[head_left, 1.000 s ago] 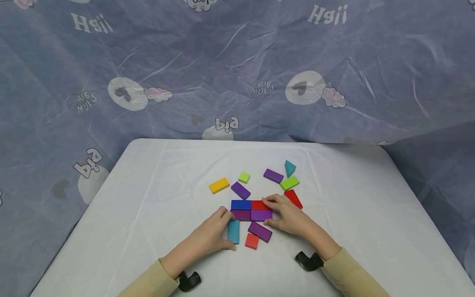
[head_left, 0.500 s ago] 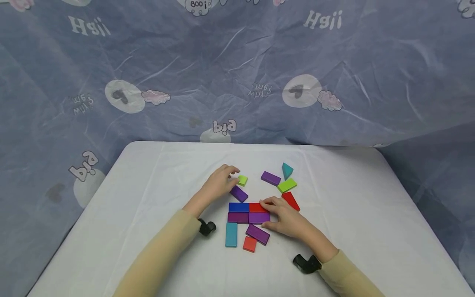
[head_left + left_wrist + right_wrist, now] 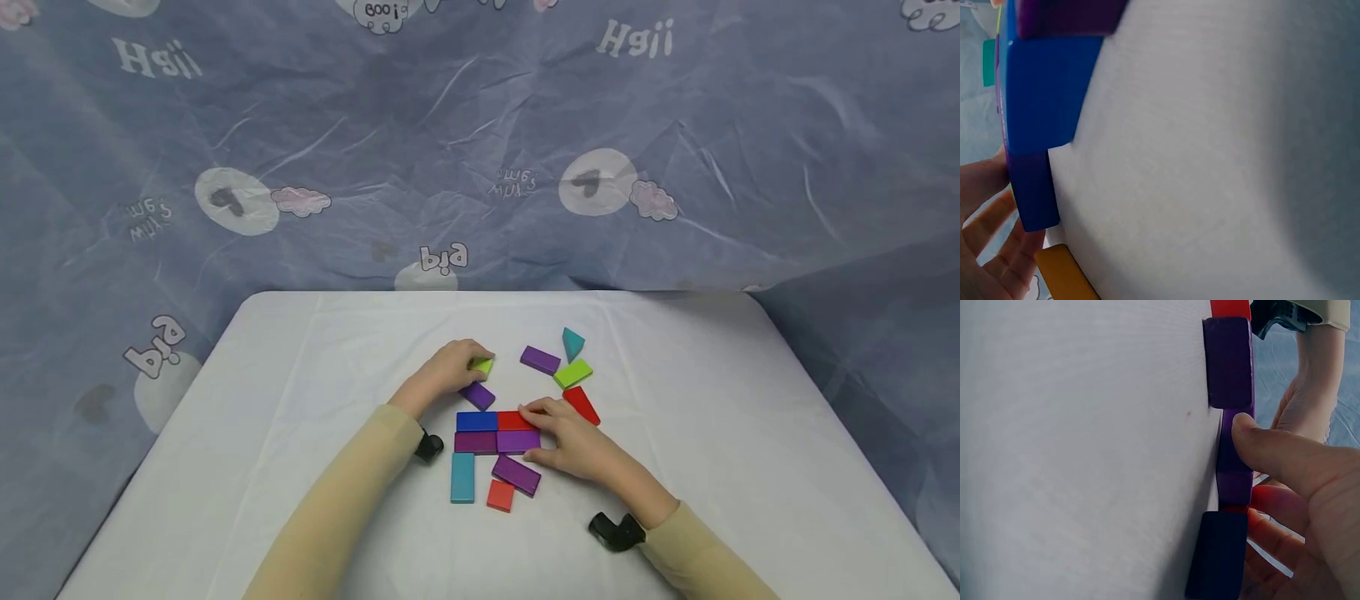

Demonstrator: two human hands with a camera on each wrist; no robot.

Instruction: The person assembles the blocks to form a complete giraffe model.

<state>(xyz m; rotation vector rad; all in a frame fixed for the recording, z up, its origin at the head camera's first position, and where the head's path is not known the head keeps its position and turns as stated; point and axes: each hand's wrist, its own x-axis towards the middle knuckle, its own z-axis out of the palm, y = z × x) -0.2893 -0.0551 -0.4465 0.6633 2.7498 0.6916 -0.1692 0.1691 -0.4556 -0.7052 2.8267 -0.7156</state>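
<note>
Lime block (image 3: 483,366) partly behind fingers (image 3: 474,348)

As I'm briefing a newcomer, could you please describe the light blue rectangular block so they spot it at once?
On the white table, find the four-block cluster the right hand touches. At its near left corner lies the light blue block, pointing toward the person. Its colour separates it from the nearby slanted purple block and red block.

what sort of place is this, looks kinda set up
Probably a small indoor play or recording setup, though the wider room isn't shown: a white table, colored blocks on it, and a printed blue-grey sheet hanging behind.
</note>
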